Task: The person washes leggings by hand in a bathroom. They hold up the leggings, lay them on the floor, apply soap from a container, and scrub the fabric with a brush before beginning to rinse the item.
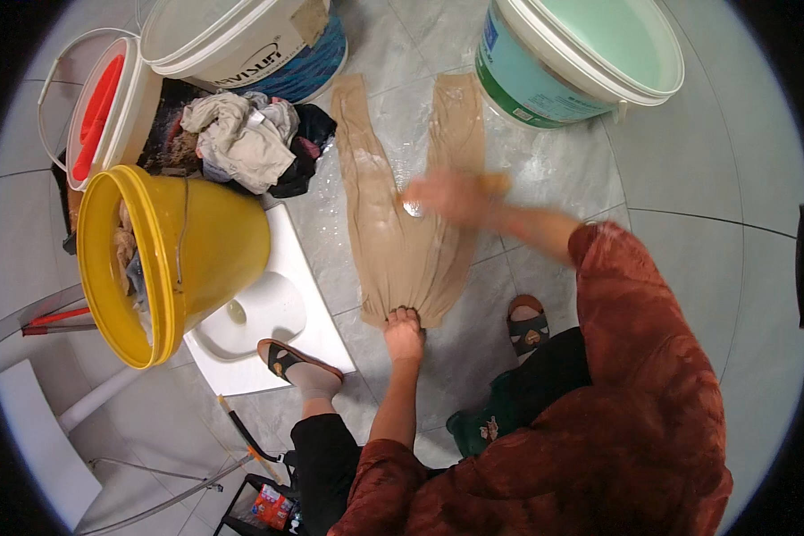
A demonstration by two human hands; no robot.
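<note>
Beige trousers (pixel 382 234) lie flat and wet on the grey tiled floor, their legs pointing away from me. At the near end, my left hand (pixel 404 331) grips the bunched waistband. My right hand (pixel 452 197) is blurred over the upper part of the legs. A yellowish-brown object (pixel 497 183), possibly a scrubbing brush, sticks out from that hand; the blur hides its exact shape. Whitish suds show on the fabric, and water glistens on the floor between the legs.
A yellow bucket (pixel 221 234) holding clothes stands at the left over a white squat toilet (pixel 328 342). Crumpled laundry (pixel 248 144) lies beyond it. White buckets (pixel 241 60) and a pale green bucket (pixel 543 74) stand at the back. A hose (pixel 174 499) runs at lower left.
</note>
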